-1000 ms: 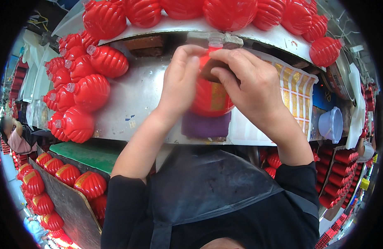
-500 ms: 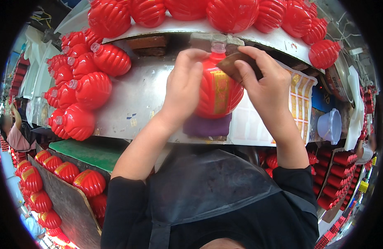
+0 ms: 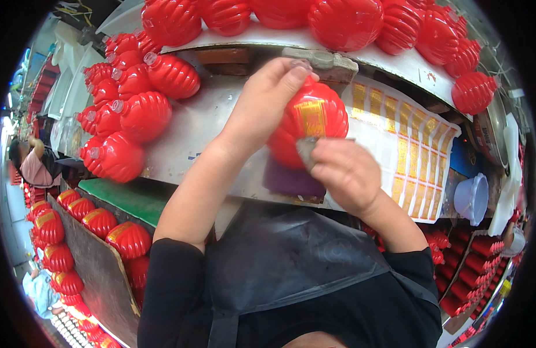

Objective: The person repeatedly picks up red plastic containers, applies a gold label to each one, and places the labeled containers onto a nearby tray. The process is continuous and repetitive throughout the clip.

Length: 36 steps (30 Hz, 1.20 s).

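Observation:
A red, ribbed, round-bellied plastic bottle [image 3: 336, 110] is tilted on the bench in front of me. On its face sits a gold label [image 3: 312, 119]. My left hand [image 3: 259, 107] is closed around the bottle's clear neck, hiding most of it. My right hand [image 3: 349, 174], blurred by motion, pinches a flat scraper-like piece [image 3: 305, 152] against the bottle just below the label. Beneath the bottle lies a folded purple cloth [image 3: 291, 180]. To the right, a white backing sheet [image 3: 352, 136] carries rows of gold labels [image 3: 415, 156].
Several unlabelled red bottles [image 3: 145, 116] lie at the bench's left. More red bottles [image 3: 346, 23] line a raised shelf at the back. Labelled ones [image 3: 129, 239] fill a bin at lower left. A lavender bucket [image 3: 471, 198] hangs at the right edge; bricks [image 3: 223, 56] support the shelf.
My left hand has moved up onto the neck, and the bottle now tilts. My right hand has swept the scraper-like piece from the label's top down past its lower end.

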{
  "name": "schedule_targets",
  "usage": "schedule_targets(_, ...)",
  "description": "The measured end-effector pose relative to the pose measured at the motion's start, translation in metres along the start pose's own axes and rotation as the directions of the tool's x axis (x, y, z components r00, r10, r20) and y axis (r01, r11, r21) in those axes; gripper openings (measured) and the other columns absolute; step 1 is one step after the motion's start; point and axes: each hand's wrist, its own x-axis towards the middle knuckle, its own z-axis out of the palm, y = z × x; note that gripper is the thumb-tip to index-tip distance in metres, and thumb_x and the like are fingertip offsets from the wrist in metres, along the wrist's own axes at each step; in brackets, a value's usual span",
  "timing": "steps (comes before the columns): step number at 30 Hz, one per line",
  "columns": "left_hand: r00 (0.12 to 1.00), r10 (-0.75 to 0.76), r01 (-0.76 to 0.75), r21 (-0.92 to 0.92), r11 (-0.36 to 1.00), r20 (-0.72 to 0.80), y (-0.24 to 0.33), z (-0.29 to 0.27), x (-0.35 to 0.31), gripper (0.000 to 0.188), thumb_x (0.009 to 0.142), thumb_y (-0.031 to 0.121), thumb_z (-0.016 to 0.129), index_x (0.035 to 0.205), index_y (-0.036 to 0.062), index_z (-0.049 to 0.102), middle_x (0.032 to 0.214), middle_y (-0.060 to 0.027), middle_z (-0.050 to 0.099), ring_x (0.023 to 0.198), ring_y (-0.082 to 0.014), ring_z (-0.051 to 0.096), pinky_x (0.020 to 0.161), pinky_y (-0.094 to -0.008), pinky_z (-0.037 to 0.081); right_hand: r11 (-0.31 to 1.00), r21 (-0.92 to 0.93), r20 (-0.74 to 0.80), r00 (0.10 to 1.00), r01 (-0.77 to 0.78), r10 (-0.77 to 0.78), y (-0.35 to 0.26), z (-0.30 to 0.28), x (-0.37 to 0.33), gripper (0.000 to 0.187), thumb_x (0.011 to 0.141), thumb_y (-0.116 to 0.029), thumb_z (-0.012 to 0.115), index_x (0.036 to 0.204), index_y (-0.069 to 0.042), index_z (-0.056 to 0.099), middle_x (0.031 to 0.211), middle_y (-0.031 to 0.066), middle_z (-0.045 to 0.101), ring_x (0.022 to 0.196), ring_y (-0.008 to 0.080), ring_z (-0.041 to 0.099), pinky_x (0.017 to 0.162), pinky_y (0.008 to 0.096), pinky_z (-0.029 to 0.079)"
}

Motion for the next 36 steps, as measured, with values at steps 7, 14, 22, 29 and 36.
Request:
schedule_targets(7,0.969,0.178,-0.188,-0.04,0.981,-0.172,-0.003,0.015,-0.029,0.028,0.11,0.027,0.06,0.123,0.0025,0.061,0.119,-0.0076,0.07,0.109,-0.0125,0.064,0.099,-0.0308,0.053,0.892,0.024,-0.281,0.853,-0.452,0.44,0.006,0.002,0.024,0.03,0.089,0.0,0.078,0.118,-0.003,0.07,0.103,0.0148,0.075,0.088,0.0269,0.076,0.078,0.0334,0.06)
schedule_targets(14,0.863,0.385,-0.315,0.246,0.917,-0.327,0.017,0.013,-0.09,0.025,0.11,0.022,0.059,0.121,-0.0004,0.06,0.113,-0.0062,0.067,0.108,-0.0132,0.061,0.098,-0.0308,0.051,0.827,0.163,-0.125,0.82,-0.538,0.558,-0.015,0.009,0.053,0.024,0.094,-0.003,0.074,0.117,-0.002,0.072,0.103,0.0113,0.076,0.093,0.0175,0.074,0.084,0.0314,0.058)
schedule_targets(22,0.669,0.57,-0.312,0.517,0.797,-0.476,0.082,-0.015,-0.219,0.029,0.104,0.025,0.07,0.114,-0.0006,0.062,0.107,-0.0099,0.07,0.103,-0.0172,0.067,0.093,-0.0346,0.053,0.527,0.662,0.182,0.797,-0.532,0.576,-0.008,0.048,0.071,0.033,0.104,-0.006,0.06,0.136,0.002,0.061,0.134,0.0107,0.065,0.12,0.0164,0.062,0.107,0.0298,0.046)
schedule_targets(29,0.307,0.774,-0.195,0.759,0.621,-0.554,0.176,-0.063,-0.365,0.02,0.109,0.022,0.062,0.113,0.0018,0.065,0.104,-0.0024,0.069,0.099,-0.0092,0.064,0.092,-0.0281,0.053,0.185,0.753,0.504,0.735,-0.631,0.453,0.001,0.077,0.102,0.038,0.104,-0.004,0.06,0.141,0.002,0.061,0.128,0.0107,0.069,0.115,0.0169,0.067,0.102,0.0294,0.052)
schedule_targets(36,-0.037,0.881,0.227,0.855,0.467,-0.472,0.223,-0.196,-0.436,0.036,0.105,0.033,0.068,0.111,-0.002,0.069,0.098,-0.0103,0.075,0.091,-0.0168,0.07,0.084,-0.0328,0.055,0.073,0.714,0.56,0.63,-0.696,0.538,0.013,0.066,0.102,0.037,0.104,-0.002,0.057,0.141,0.001,0.06,0.125,0.0116,0.072,0.106,0.0187,0.073,0.093,0.0327,0.061)
